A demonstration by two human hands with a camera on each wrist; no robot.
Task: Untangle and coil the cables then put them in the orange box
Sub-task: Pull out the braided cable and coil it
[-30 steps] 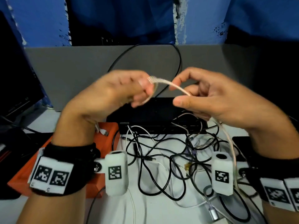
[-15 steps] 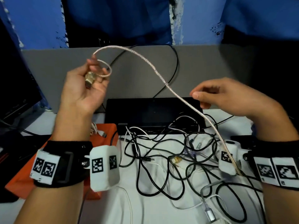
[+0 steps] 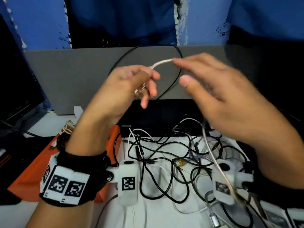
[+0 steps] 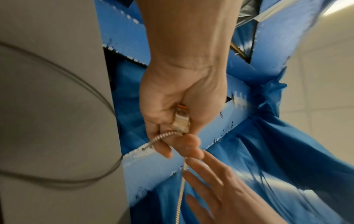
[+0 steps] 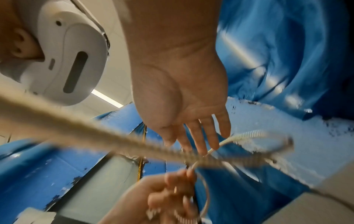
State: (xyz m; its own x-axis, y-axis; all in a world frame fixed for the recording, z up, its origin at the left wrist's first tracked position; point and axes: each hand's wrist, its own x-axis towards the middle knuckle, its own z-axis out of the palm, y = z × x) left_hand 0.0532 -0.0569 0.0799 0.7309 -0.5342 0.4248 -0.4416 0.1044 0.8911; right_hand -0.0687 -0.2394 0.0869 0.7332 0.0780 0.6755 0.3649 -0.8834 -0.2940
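Left hand (image 3: 130, 83) fingers clamp braided cable (image 3: 162, 62) plug end; right hand (image 3: 218, 89) fingers straight, apart, touching cable loop.

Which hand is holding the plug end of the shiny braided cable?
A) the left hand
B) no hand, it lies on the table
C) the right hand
A: in the left wrist view the left hand has its fingers curled round the plug of the braided cable, while the right hand has straight fingers that only touch the cable further along.
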